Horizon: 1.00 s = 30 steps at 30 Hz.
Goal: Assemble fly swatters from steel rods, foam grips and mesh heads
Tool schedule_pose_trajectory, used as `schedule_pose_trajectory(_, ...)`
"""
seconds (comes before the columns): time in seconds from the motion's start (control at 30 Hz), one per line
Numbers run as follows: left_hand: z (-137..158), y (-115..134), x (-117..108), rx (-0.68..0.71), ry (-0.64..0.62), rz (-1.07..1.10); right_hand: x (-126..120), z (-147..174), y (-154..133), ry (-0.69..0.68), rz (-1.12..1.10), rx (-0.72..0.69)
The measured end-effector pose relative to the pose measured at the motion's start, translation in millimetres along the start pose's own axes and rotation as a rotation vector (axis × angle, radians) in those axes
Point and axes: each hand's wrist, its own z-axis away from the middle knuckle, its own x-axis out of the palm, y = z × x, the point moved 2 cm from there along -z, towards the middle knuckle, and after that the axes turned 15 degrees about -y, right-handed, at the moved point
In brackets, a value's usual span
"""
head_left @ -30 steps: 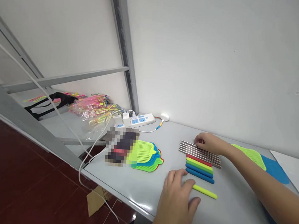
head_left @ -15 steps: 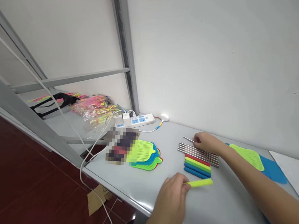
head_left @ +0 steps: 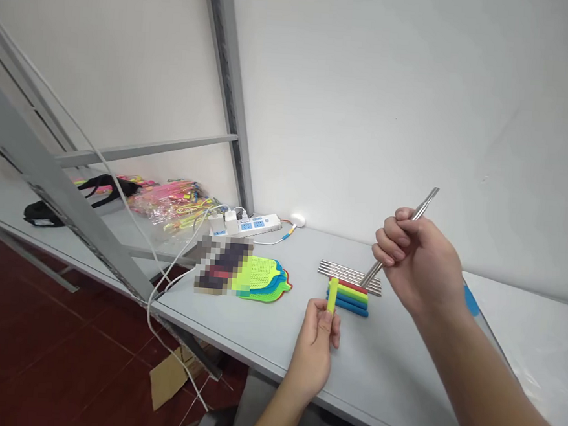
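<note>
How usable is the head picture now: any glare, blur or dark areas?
Head view: a pixelated patch hides detail, overlapping the mesh paddles; head view: highlights streak the metal rods on the table; head view: extreme upper-right corner is dark; head view: left hand and right hand look fairly sharp.

On the tabletop [head_left: 389, 376] we log swatter heads [head_left: 261, 273] at left, power strip [head_left: 268, 223] behind them. Right of these, metal rods [head_left: 341, 269]; handle grips [head_left: 353, 303] just before the rods. Our left hand [head_left: 317, 335], nearer us, holds a single grip [head_left: 332, 293]; our right hand [head_left: 419, 261], further right, holds a telescopic rod [head_left: 425, 202] above the tabletop.
</note>
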Motion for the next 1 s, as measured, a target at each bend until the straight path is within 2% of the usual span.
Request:
schedule_pose_trajectory(0.13, 3.3, 4.8, 13.3, 0.019, -0.113, -0.131, 11.7, 19.9, 9.6, 0.065, -0.131, -0.059)
schedule_pose_trajectory(0.27, 6.1, 5.8, 12.9, -0.004, -0.125, -0.235, 6.9, 24.2, 23.6, 0.082, -0.109, -0.057)
schedule_pose_trajectory(0.5, 4.6, 6.2, 11.4, -0.021, -0.142, -0.258, -3.1, 25.4, 3.1, 0.121, -0.109, -0.198)
schedule_pose_trajectory(0.67, 3.8, 6.5, 10.9, -0.024, -0.129, -0.260, -1.7, 26.9, 11.2, 0.026, -0.075, -0.125)
schedule_pose_trajectory(0.8, 2.7, 5.3, 12.4, -0.019, -0.142, -0.269, -1.9, 28.9, 13.9, 0.026, -0.073, -0.117)
schedule_pose_trajectory(0.9, 0.9, 4.7, 17.4, -0.007, -0.155, -0.263, -1.1, 31.4, 10.4, 0.016, -0.068, -0.104)
schedule_pose_trajectory(1.0, -5.8, 6.7, 26.2, -0.014, -0.208, -0.297, -0.8, 35.2, 8.0, -0.029, -0.053, -0.034)
